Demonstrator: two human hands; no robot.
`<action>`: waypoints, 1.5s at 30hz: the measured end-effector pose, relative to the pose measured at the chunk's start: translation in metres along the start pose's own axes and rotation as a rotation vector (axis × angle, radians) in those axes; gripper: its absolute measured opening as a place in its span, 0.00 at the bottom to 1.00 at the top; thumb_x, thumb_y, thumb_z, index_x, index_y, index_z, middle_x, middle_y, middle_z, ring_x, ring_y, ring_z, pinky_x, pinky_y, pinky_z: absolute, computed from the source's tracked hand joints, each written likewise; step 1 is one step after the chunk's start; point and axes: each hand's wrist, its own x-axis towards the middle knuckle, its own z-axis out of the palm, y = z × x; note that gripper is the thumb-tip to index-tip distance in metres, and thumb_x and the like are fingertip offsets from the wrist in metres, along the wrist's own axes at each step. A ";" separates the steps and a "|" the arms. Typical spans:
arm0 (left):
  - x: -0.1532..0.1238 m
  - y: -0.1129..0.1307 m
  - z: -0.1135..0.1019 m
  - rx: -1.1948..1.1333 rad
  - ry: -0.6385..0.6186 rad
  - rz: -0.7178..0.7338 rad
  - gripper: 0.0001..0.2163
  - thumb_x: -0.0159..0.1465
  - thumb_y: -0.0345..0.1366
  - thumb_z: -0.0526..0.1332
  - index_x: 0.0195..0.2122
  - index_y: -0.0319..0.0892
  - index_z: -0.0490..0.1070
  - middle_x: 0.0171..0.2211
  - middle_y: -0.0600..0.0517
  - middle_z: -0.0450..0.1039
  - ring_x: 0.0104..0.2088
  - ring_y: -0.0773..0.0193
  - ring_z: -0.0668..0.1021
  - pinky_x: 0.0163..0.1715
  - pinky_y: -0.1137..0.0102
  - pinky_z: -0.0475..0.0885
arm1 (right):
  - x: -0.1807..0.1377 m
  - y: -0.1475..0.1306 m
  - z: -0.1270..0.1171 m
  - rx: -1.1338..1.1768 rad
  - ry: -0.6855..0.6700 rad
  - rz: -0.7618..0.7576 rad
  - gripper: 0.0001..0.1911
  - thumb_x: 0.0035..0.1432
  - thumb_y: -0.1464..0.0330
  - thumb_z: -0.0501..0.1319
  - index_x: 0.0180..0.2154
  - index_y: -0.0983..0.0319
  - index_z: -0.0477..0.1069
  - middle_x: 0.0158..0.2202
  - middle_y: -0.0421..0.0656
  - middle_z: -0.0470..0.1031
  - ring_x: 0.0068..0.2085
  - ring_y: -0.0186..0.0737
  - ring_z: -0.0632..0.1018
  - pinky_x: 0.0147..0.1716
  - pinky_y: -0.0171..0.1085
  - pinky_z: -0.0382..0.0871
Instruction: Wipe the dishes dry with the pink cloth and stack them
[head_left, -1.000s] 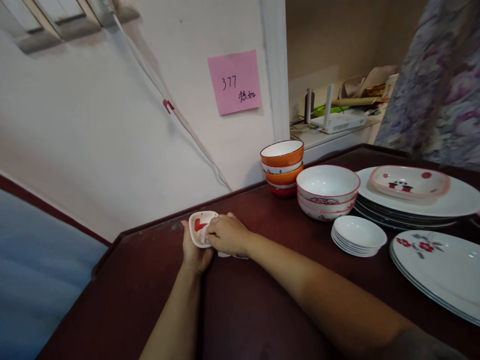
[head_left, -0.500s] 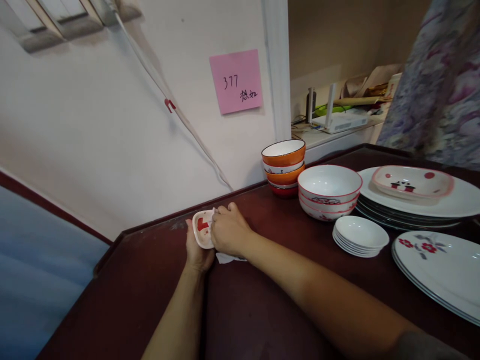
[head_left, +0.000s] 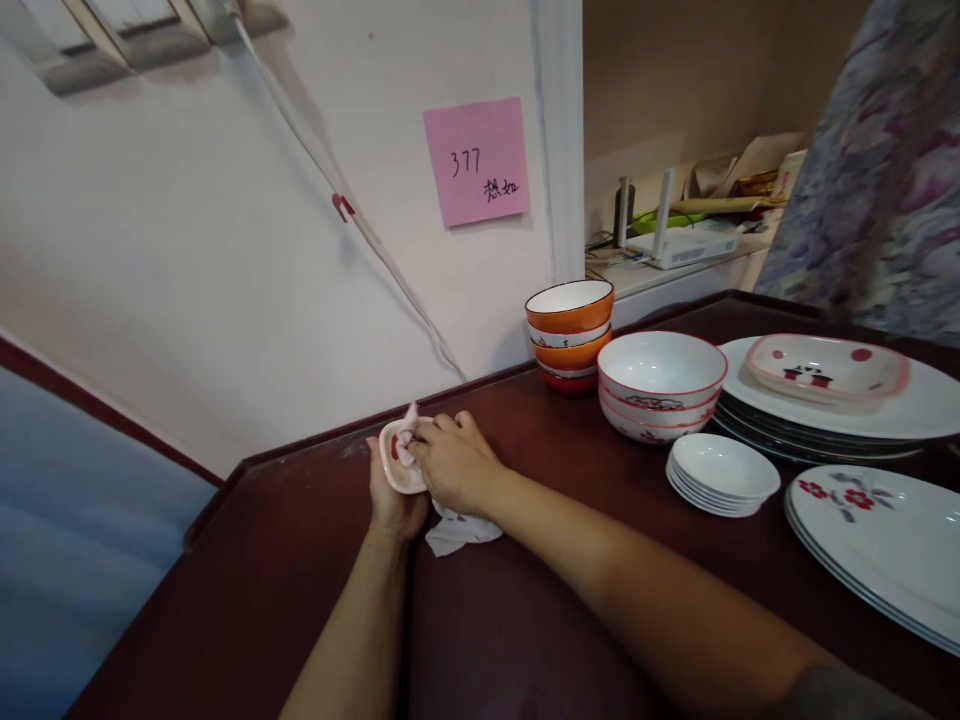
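Five glossy crockery stacks (head_left: 663, 392) crowd the right side of the smooth, dark red worktop (head_left: 517, 625): mostly orange bowls (head_left: 571, 338) near the back edge, red-rimmed bowls (head_left: 658, 408), round white saucers (head_left: 724, 474), flowered plates (head_left: 896, 545) and large plates (head_left: 931, 388) bearing a pink-rimmed dish (head_left: 832, 368). Left of them, near the back edge, the left hand (head_left: 395, 508) grips a small round-cornered dish (head_left: 393, 476); the right hand (head_left: 455, 462) pinches a crumpled white cloth (head_left: 463, 533) inside it, one end drooping below.
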 end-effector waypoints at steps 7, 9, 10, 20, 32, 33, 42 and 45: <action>-0.003 0.003 0.002 0.055 0.113 -0.022 0.30 0.66 0.55 0.44 0.37 0.33 0.76 0.32 0.42 0.79 0.32 0.56 0.81 0.43 0.62 0.74 | 0.010 -0.002 -0.004 0.240 -0.218 0.086 0.10 0.60 0.70 0.55 0.34 0.62 0.75 0.38 0.47 0.77 0.39 0.43 0.75 0.38 0.40 0.64; -0.003 0.003 0.003 0.039 0.108 -0.016 0.29 0.66 0.54 0.45 0.38 0.35 0.76 0.33 0.43 0.79 0.35 0.56 0.81 0.44 0.61 0.74 | 0.013 0.001 -0.003 0.444 -0.045 0.180 0.11 0.62 0.71 0.53 0.37 0.63 0.74 0.39 0.45 0.76 0.40 0.39 0.75 0.39 0.36 0.66; -0.004 0.003 0.004 0.031 0.101 -0.017 0.28 0.66 0.54 0.46 0.39 0.35 0.76 0.33 0.44 0.79 0.37 0.55 0.81 0.44 0.61 0.74 | 0.014 0.002 -0.003 0.509 0.084 0.237 0.12 0.63 0.72 0.52 0.39 0.63 0.74 0.40 0.45 0.76 0.41 0.38 0.75 0.41 0.35 0.66; -0.006 -0.006 0.002 0.158 0.013 -0.142 0.22 0.67 0.49 0.50 0.38 0.36 0.75 0.32 0.44 0.79 0.40 0.55 0.80 0.42 0.65 0.75 | 0.005 0.018 0.000 0.202 0.206 0.085 0.16 0.64 0.70 0.53 0.50 0.56 0.71 0.44 0.44 0.72 0.46 0.41 0.69 0.45 0.37 0.64; -0.007 -0.008 0.005 0.129 0.127 -0.021 0.27 0.64 0.56 0.49 0.35 0.37 0.76 0.31 0.43 0.79 0.41 0.52 0.80 0.43 0.60 0.75 | 0.013 0.027 0.017 0.511 0.104 0.690 0.08 0.55 0.67 0.62 0.38 0.64 0.69 0.38 0.47 0.74 0.38 0.40 0.74 0.37 0.36 0.64; -0.008 -0.008 0.006 0.120 0.127 -0.018 0.28 0.64 0.57 0.49 0.34 0.37 0.76 0.31 0.43 0.79 0.41 0.51 0.80 0.43 0.60 0.75 | 0.014 0.027 0.017 0.562 0.091 0.729 0.10 0.54 0.65 0.63 0.36 0.63 0.68 0.36 0.46 0.74 0.37 0.40 0.74 0.35 0.36 0.64; -0.001 0.002 -0.002 0.013 0.075 0.183 0.30 0.63 0.59 0.48 0.42 0.36 0.76 0.39 0.42 0.79 0.40 0.53 0.80 0.44 0.61 0.74 | 0.006 0.037 0.021 1.278 -0.072 0.677 0.23 0.39 0.72 0.71 0.36 0.61 0.63 0.31 0.35 0.69 0.28 0.31 0.71 0.27 0.31 0.66; 0.000 0.005 -0.003 -0.011 0.091 0.224 0.29 0.64 0.58 0.47 0.42 0.37 0.76 0.39 0.43 0.79 0.40 0.54 0.80 0.44 0.61 0.73 | 0.006 0.038 0.021 1.306 -0.082 0.661 0.18 0.42 0.72 0.70 0.33 0.62 0.64 0.28 0.35 0.68 0.27 0.30 0.69 0.25 0.29 0.64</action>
